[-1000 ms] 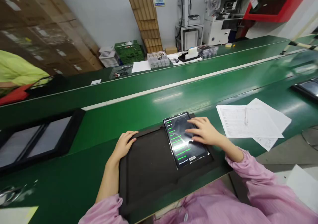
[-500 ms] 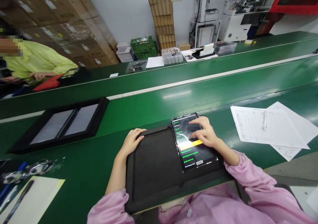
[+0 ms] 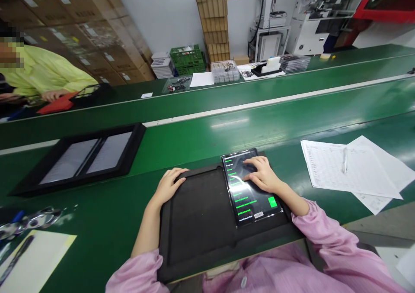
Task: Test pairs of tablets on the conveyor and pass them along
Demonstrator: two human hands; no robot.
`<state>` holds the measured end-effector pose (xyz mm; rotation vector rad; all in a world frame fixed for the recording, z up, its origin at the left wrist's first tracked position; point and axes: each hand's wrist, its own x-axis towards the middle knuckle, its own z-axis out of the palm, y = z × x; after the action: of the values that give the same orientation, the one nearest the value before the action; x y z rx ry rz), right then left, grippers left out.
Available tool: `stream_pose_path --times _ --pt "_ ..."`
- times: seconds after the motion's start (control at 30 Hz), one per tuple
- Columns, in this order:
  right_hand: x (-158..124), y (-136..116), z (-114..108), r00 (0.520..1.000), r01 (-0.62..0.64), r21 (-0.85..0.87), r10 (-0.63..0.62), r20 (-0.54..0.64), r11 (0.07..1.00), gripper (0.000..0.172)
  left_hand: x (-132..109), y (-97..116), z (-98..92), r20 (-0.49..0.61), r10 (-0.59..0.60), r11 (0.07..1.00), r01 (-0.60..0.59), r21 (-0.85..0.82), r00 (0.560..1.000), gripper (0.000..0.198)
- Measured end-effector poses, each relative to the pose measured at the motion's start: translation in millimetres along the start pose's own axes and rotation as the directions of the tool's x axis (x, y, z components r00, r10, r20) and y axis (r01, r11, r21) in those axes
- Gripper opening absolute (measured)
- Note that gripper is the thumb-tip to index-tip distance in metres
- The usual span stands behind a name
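Note:
A tablet with green text lines on a dark screen lies in the right half of a black foam tray. Over its screen is my right hand, fingers apart and holding nothing, with a fingertip at or just above the glass. A green square glows near the screen's lower right. My left hand rests on the tray's far left corner, fingers stretched along the rim and thumb apart. The tray's left half holds nothing.
Left stands a black tray with two tablets. Near me lie a notepad and a pen. Printed sheets with a pen lie right. Across the belt, a person in yellow sits by a red item.
The yellow bar on the tablet's screen is gone, and a green square now shows at lower right. My right hand has shifted slightly left. My left hand stays on the tray's corner.

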<state>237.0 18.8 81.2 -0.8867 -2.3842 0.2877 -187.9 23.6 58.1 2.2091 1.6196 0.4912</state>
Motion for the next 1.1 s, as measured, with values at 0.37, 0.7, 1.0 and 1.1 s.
stream_pose_path --times 0.37,0.7,1.0,1.1 --pt "-0.3 4.3 -5.8 0.999 0.037 0.018 -0.038 0.033 0.999 0.040 -0.6 -0.9 0.3 0.001 -0.004 1.000 0.004 -0.013 1.000 0.043" --pt "17.4 53.1 12.0 0.926 -0.367 0.050 0.370 -0.079 0.929 0.053 -1.1 -1.0 2.1 0.001 -0.014 1.000 0.014 -0.025 1.000 0.044" --pt "13.9 51.6 14.8 0.921 -0.354 0.140 0.371 -0.123 0.925 0.055 -1.3 -1.4 -0.4 0.012 -0.005 1.000 0.005 -0.023 1.000 0.041" --pt "13.3 57.0 16.5 0.921 -0.300 0.268 0.351 -0.168 0.915 0.067 -1.5 -1.9 -0.6 0.013 -0.006 1.000 0.006 -0.019 1.000 0.041"
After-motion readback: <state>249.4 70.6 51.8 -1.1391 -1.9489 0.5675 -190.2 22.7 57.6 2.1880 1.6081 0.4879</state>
